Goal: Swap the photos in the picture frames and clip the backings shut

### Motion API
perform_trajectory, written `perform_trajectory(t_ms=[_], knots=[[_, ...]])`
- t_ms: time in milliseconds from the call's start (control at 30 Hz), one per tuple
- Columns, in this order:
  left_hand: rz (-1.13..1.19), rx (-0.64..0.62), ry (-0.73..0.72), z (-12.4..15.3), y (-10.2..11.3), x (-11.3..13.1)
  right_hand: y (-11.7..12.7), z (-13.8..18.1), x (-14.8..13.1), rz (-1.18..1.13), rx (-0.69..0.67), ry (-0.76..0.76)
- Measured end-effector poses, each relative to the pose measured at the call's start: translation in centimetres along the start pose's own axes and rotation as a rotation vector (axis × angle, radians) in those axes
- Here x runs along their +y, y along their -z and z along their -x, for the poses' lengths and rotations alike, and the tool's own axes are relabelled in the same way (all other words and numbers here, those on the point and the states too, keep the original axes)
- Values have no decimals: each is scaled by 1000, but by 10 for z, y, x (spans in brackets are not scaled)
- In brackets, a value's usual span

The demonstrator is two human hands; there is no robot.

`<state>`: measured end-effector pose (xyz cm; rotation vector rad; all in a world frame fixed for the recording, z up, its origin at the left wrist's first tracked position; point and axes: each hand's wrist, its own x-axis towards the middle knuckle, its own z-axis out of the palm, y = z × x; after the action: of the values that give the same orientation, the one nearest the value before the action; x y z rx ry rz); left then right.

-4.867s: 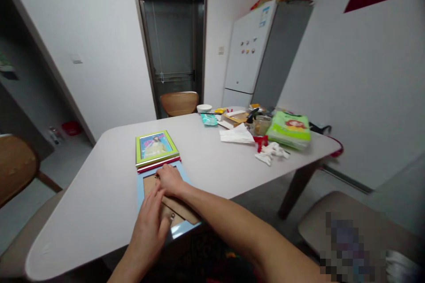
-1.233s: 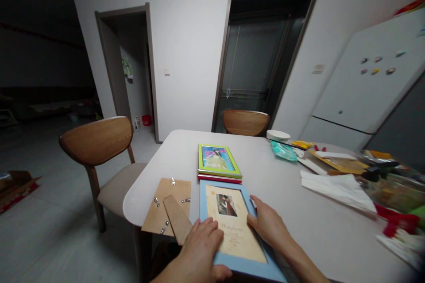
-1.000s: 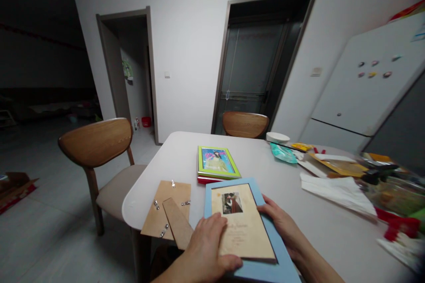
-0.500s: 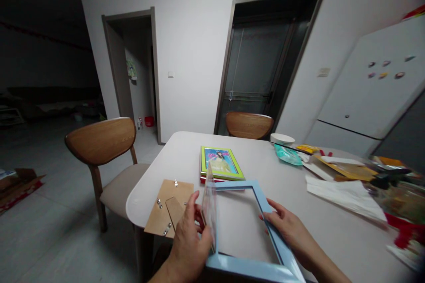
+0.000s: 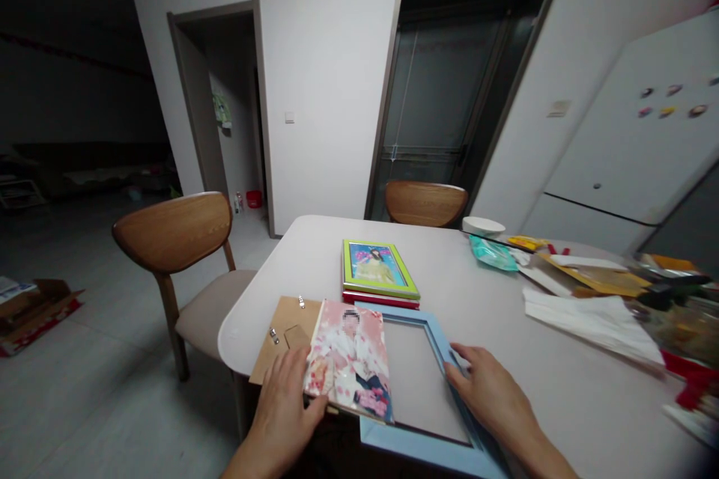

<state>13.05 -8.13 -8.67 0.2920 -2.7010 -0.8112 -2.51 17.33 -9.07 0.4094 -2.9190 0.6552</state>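
Observation:
A light-blue picture frame [image 5: 404,443] with a see-through opening lies tilted at the near part of the table. My right hand [image 5: 494,393] grips its right side, thumb along the top and the other fingers partly hidden. A pink portrait photo [image 5: 359,363] lies face up across the left side of the frame and over part of a brown backing board [image 5: 269,363]. My left hand [image 5: 286,404] holds the photo by its left edge and lower corner, fingers bent over it. Metal clips and a stand flap show on the board.
A green-framed picture [image 5: 379,269] rests on a red frame [image 5: 404,301] beyond my hands. To the right lie white paper [image 5: 589,325], a teal packet [image 5: 493,252], a white bowl [image 5: 483,226] and other clutter. Wooden chairs stand at the left [image 5: 174,232] and far side [image 5: 425,203].
The photo piece, upright and edge-on in my left hand before, is now turned flat with its picture up. The blue frame has lowered slightly, still in my right hand.

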Motion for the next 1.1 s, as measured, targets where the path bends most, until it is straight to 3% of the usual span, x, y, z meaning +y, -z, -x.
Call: perform_trajectory(t_ms=[67, 233, 333, 433, 567, 633, 700, 833, 900, 967, 1033, 1100], knots=[[-58, -24, -88, 1, -4, 1, -2, 3, -13, -96, 27, 54], [-123, -241, -187, -1, -10, 20, -28, 7, -55, -532, -243, -3], [-136, -292, -220, -5, -17, 27, -39, 8, -81, -784, -249, -19], [-32, -164, -316, -10, -21, 27, -29, 13, -105, -1003, -187, 54], [345, 115, -351, -20, -12, 35, -6, 21, -120, -1161, -160, 111], [611, 248, -219, -23, -6, 46, -4, 22, -117, -1142, -160, 23], [924, 292, -41, -24, -5, 61, -8, 23, -110, -1164, -209, -127], [1340, 102, 184, -20, -18, 83, -11, 20, -91, -1404, -222, -306], [1378, 35, 208, -19, -26, 82, -5, 16, -77, -1416, -150, -324], [1321, 46, 180, -18, -31, 74, 3, 10, -59, -1336, -136, -353], [1138, 46, 126, -16, -33, 64, 7, 3, -38, -1192, -160, -380], [871, -50, 53, -13, -35, 57, 6, -3, -22, -1026, -148, -377]])
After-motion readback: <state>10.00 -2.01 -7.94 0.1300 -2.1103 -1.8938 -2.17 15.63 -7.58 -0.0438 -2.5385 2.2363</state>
